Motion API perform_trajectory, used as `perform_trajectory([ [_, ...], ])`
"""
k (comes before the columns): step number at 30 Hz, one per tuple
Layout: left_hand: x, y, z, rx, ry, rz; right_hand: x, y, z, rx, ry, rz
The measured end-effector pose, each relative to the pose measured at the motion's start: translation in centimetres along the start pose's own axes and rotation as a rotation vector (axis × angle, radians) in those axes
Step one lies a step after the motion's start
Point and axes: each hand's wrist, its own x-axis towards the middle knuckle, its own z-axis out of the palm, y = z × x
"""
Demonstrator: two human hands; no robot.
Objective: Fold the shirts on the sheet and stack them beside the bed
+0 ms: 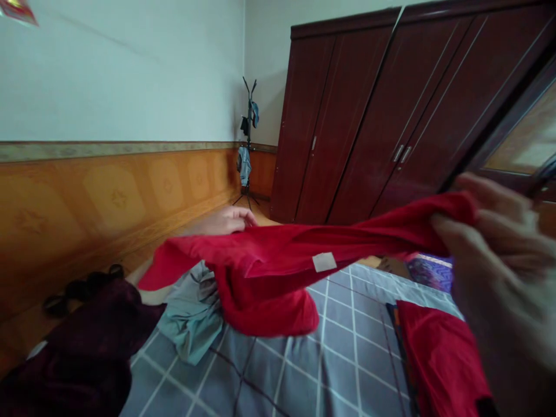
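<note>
A red garment (pixel 278 249) with a small white label is stretched sideways in the air above the bed. At its right end my right hand (pixel 499 231) grips the bunched cloth between thumb and fingers. My left hand (pixel 232 220) has its fingers curled on the upper edge, left of the middle, while one red end hangs over the left forearm. The lower part of the garment sags in a loop. Behind that loop, a crumpled grey-green cloth (pixel 193 313) lies on the bed.
A grey checked bedsheet (pixel 304 370) covers the bed. Dark purple clothing (pixel 82 347) lies at the left, a folded red garment (pixel 443 353) at the right. Beyond stand a coat rack (pixel 249 127) and a dark red wardrobe (pixel 347 116). Something purple and patterned (pixel 430 273) sits past the bed's far edge.
</note>
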Motion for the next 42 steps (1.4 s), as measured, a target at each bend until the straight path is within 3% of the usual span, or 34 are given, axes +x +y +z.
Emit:
perform_trajectory([
  [1,0.1,-1.4,0.3,0.147,-0.029,-0.015,-1.1,2.0,0.8,0.049,-0.02,0.085],
  [3,-0.2,-4.4,1.9,0.441,-0.043,-0.003,-4.0,6.7,3.2,0.202,-0.261,0.412],
  [6,-1.9,-7.5,5.3,0.674,-0.038,0.056,-9.2,13.7,6.5,0.187,-0.482,0.747],
  [10,-5.7,-8.1,9.8,0.708,-0.148,0.189,-14.0,19.1,7.9,0.095,-0.608,0.775],
  [14,-8.8,-8.1,13.2,0.792,-0.288,0.332,-14.4,21.3,7.0,-0.027,-0.575,0.746],
  [17,-9.5,-8.8,14.4,0.862,-0.298,0.383,-14.2,22.7,6.6,-0.148,-0.554,0.763],
  [20,-9.2,-9.4,14.4,0.867,-0.271,0.34,-14.8,23.9,6.7,-0.219,-0.586,0.797],
  [24,-9.1,-9.7,14.3,0.896,-0.256,0.297,-15.2,24.2,6.9,-0.182,-0.6,0.826],
  [28,-9.5,-10.2,14.6,0.975,-0.272,0.204,-13.2,22.7,5.5,-0.077,-0.43,0.794],
  [35,-8.9,-10.7,14.7,0.909,-0.278,0.113,-8.2,16.5,2.2,0.178,-0.154,0.839],
  [42,-8.6,-10.5,13.3,0.795,-0.167,0.115,-7.6,11.4,0.6,0.183,-0.102,0.873],
])
